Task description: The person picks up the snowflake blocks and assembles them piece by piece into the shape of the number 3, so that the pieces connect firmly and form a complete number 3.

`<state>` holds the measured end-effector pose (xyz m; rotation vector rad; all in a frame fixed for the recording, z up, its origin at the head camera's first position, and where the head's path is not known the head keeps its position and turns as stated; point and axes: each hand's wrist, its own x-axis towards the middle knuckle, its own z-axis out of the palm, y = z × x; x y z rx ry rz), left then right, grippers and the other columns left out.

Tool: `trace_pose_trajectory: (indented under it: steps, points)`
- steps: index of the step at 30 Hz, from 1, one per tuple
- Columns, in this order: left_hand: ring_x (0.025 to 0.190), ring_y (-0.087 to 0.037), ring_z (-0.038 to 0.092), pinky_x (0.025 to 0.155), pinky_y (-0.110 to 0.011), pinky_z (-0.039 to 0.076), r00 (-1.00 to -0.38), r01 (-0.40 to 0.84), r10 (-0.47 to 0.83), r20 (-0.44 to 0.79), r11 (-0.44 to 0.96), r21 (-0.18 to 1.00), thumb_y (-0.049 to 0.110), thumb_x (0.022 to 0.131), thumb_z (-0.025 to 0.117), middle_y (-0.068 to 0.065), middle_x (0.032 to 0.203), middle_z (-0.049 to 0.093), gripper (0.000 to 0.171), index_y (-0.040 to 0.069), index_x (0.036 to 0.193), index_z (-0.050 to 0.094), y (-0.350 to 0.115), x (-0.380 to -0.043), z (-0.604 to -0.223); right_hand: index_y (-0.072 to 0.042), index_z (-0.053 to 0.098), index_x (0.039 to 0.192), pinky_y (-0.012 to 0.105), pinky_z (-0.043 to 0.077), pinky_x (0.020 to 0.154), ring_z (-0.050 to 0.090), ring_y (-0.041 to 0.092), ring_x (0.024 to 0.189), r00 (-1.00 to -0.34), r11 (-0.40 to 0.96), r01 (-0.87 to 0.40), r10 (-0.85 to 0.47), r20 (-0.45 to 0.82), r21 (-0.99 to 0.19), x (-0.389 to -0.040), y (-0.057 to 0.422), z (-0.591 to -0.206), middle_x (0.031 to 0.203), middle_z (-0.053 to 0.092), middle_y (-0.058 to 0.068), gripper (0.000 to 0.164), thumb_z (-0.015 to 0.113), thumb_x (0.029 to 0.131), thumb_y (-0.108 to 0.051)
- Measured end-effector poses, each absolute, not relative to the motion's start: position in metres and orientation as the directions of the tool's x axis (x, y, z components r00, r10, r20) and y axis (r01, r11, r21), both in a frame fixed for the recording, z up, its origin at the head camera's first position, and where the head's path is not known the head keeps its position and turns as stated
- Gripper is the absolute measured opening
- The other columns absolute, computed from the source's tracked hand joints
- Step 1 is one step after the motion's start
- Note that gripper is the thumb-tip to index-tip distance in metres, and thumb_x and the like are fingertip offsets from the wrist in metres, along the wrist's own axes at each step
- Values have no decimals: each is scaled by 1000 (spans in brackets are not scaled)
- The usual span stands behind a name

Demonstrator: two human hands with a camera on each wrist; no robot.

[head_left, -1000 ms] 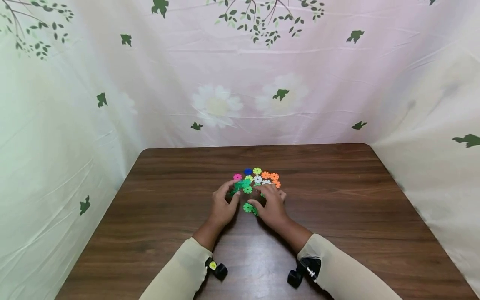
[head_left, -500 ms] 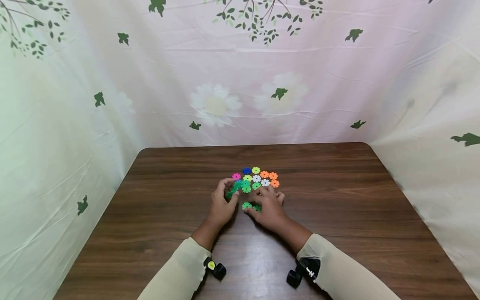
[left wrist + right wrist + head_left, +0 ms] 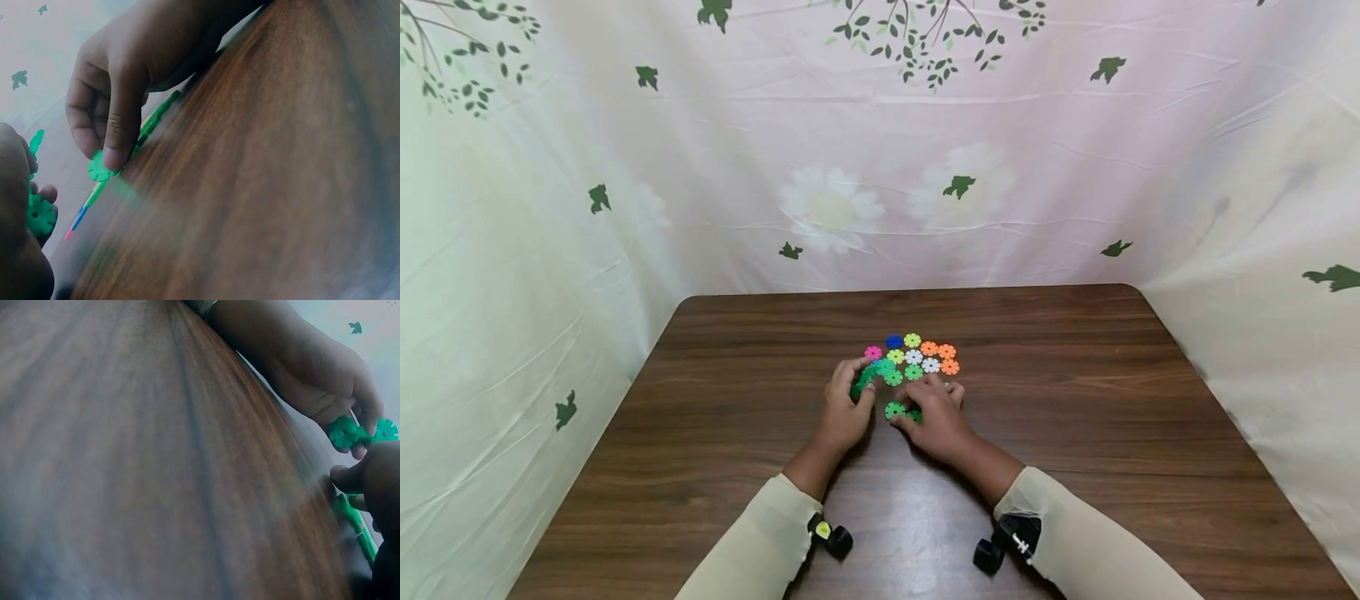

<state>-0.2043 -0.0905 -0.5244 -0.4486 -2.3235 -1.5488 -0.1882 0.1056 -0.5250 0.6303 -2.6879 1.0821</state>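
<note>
My left hand [image 3: 844, 408] grips joined green notched discs [image 3: 862, 385], whose flower-like rims show well in the right wrist view on the linked discs [image 3: 347, 432]. To its right, my right hand [image 3: 942, 423] pinches another pair of green notched discs [image 3: 895, 409] near the thumb; one green disc [image 3: 98, 167] appears beside that thumb in the left wrist view. Just beyond the fingertips, a flat group of discs lies on the table, with white [image 3: 913, 357], orange [image 3: 946, 352], yellow [image 3: 912, 340], blue [image 3: 893, 342] and pink [image 3: 872, 353] discs. The right fingers hide part of this group.
The brown wooden table [image 3: 737, 400] has a far edge with rounded corners. Behind and beside it hangs a pale cloth [image 3: 880, 150] printed with leaves and flowers. Black wrist cameras [image 3: 988, 557] sit at both cuffs.
My right hand has drawn slightly left, its thumb coming onto the green pair, and more of the white and green discs shows. The green discs in my left hand have tilted a little.
</note>
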Motion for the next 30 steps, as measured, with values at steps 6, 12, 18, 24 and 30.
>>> trace_pose_trajectory:
  steps: [6, 12, 18, 24, 30]
  points:
    - [121, -31, 66, 104, -41, 55, -912, 393, 30, 408, 343, 853, -10, 94, 64, -22, 131, 68, 40, -5, 134, 65, -90, -205, -528, -12, 77, 111, 58, 23, 103, 60, 22, 102, -881, 602, -474, -312, 357, -643, -189, 104, -526, 93, 67, -1, 24, 89, 91, -15]
    - [124, -31, 64, 105, -35, 52, -923, 379, 57, 381, 320, 869, -12, 96, 59, -22, 135, 67, 46, -7, 142, 62, -91, -205, -528, -7, 77, 118, 53, 23, 98, 61, 24, 101, -854, 573, -514, -279, 439, -638, -188, 104, -526, 98, 73, 5, 28, 86, 91, -10]
    - [128, -27, 61, 111, -42, 49, -931, 366, 107, 350, 316, 876, -10, 99, 56, -17, 133, 65, 48, -2, 147, 63, -92, -206, -529, -7, 76, 113, 50, 26, 97, 64, 26, 103, -832, 567, -536, -231, 504, -626, -187, 104, -524, 104, 77, 8, 24, 85, 91, -8]
    - [125, -28, 62, 110, -46, 49, -921, 389, 136, 365, 334, 858, 13, 107, 68, -16, 130, 66, 39, 4, 146, 66, -93, -205, -527, -4, 76, 107, 50, 27, 96, 66, 27, 100, -807, 560, -556, -187, 560, -614, -189, 103, -524, 99, 77, 8, 15, 83, 93, -5]
    - [116, -25, 64, 101, -36, 51, -907, 421, 150, 394, 343, 839, 18, 107, 72, -15, 124, 67, 39, 4, 143, 68, -91, -204, -525, -1, 76, 103, 49, 26, 95, 68, 32, 98, -790, 523, -575, -154, 594, -629, -189, 104, -522, 98, 76, 12, 6, 77, 98, -3]
